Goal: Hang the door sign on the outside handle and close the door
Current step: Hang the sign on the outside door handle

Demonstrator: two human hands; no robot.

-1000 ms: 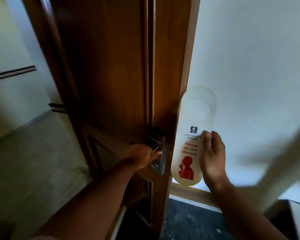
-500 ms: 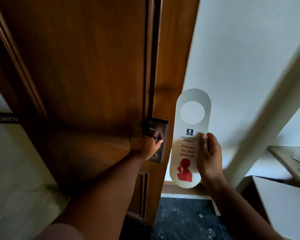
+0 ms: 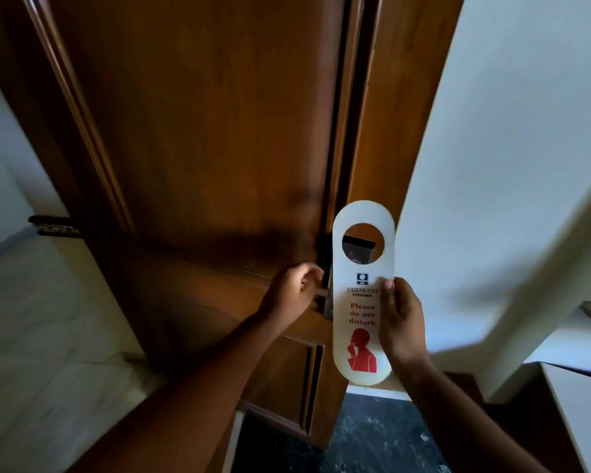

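A brown wooden door (image 3: 202,148) stands partly open in front of me. My left hand (image 3: 292,295) is closed around the door handle (image 3: 321,292), which it mostly hides. My right hand (image 3: 401,322) holds a white "Please do not disturb" door sign (image 3: 362,302) upright by its right edge. The sign hangs in front of the lock plate (image 3: 357,249), which shows through the sign's round hole. The sign is off the handle, just to its right.
A white wall (image 3: 492,165) rises to the right of the door edge. Dark speckled floor (image 3: 372,438) lies below the sign. Pale floor (image 3: 41,336) and a dark door stop (image 3: 52,225) are at the left. A white ledge (image 3: 577,397) sits at the lower right.
The sign has moved left, from in front of the white wall to in front of the door's lock plate. My left hand has stayed on the handle and the door has swung a little.
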